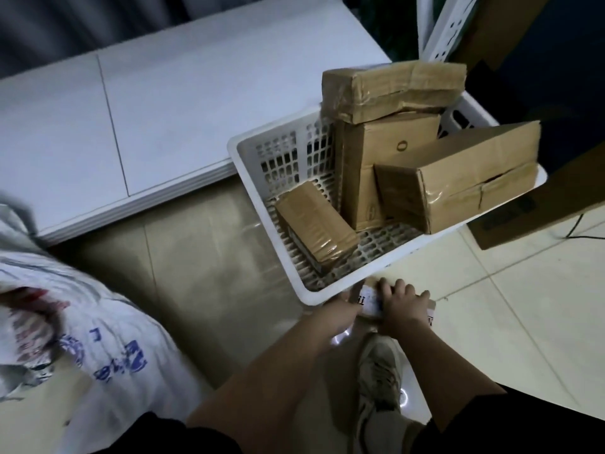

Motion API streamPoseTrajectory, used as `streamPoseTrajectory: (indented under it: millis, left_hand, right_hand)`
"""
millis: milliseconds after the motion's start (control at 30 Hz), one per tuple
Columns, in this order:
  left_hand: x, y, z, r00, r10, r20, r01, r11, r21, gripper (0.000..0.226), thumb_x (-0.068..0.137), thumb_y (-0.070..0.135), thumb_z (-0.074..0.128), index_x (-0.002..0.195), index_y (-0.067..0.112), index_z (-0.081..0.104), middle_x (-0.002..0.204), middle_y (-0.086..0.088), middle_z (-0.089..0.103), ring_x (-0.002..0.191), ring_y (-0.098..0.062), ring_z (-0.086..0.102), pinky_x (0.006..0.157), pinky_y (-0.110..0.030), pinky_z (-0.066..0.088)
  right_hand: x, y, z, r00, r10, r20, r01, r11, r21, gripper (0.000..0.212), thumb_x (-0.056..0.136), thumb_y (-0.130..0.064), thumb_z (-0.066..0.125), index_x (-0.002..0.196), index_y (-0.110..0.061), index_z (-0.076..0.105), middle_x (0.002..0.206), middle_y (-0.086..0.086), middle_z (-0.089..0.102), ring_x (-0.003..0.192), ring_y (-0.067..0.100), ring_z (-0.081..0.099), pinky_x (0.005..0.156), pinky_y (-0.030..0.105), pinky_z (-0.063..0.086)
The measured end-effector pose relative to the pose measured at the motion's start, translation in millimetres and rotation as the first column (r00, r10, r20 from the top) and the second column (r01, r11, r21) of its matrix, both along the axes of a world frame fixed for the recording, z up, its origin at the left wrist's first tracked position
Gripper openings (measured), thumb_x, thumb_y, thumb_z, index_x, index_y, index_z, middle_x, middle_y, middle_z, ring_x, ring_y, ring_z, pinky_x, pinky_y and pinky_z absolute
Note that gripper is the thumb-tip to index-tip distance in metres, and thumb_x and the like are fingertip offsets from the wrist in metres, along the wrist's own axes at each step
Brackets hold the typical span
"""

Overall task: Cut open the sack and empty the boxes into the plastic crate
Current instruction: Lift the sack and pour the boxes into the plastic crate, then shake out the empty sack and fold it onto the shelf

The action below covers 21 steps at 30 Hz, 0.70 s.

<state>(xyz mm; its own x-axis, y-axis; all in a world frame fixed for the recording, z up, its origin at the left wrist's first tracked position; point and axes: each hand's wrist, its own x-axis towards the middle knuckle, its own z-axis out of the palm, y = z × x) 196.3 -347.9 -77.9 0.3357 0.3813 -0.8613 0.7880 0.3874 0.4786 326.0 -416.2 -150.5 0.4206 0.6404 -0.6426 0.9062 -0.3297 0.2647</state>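
A white perforated plastic crate [248, 178] stands on the floor and holds several taped cardboard boxes: a small flat one [316, 226] at its near left, an upright one [386, 149], a long one [393, 90] resting on top, and a large one [465, 178] tilted over the right rim. Just in front of the crate's near corner, my left hand [340, 311] and my right hand [404, 304] both grip a small cardboard box with a white label [370, 298], low over the floor. The white woven sack [98, 348] with blue and red print lies at the lower left.
A stack of white panels [131, 126] lies on the floor left of the crate. My shoe [379, 381] is planted under my hands. A large cardboard carton [523, 224] and a black cable [582, 229] sit at the right, with a white metal rack [442, 27] behind the crate.
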Motion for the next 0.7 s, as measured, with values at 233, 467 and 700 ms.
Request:
streamPoseTrajectory:
  millis: [233,467,700]
  left_hand:
    - [-22,-8,64,0.981,-0.171,0.09,0.17,0.985,0.016,0.018,0.094,0.031,0.048,0.108,0.02,0.052,0.107,-0.002,0.049,0.094,-0.016,0.046,0.082,-0.031,0.04]
    - [-44,-3,125,0.99,-0.028,0.14,0.015,0.996,0.094,0.02,0.096,0.023,0.044,0.077,0.021,0.047,0.07,0.002,0.043,0.055,-0.011,0.037,0.047,-0.02,0.023]
    - [-75,19,147,0.969,0.124,0.212,-0.174,0.956,0.236,0.028,0.095,0.004,0.041,0.068,0.012,0.043,0.068,-0.006,0.04,0.052,-0.014,0.034,0.028,-0.008,0.019]
  right_hand:
    - [10,8,94,0.994,-0.03,-0.109,0.018,0.994,-0.106,0.072,0.08,-0.048,0.063,0.137,-0.018,0.031,0.132,0.012,0.043,0.124,0.032,0.046,0.101,0.048,0.037]
    - [-4,37,214,0.942,-0.147,-0.302,0.075,0.969,-0.236,0.104,0.046,-0.054,0.071,0.138,-0.014,0.041,0.139,0.01,0.049,0.118,0.029,0.054,0.098,0.042,0.048]
    - [-36,70,254,0.953,-0.156,-0.259,0.191,0.975,0.115,0.094,0.074,-0.054,0.067,0.144,-0.01,0.022,0.146,0.019,0.034,0.131,0.036,0.04,0.102,0.041,0.04]
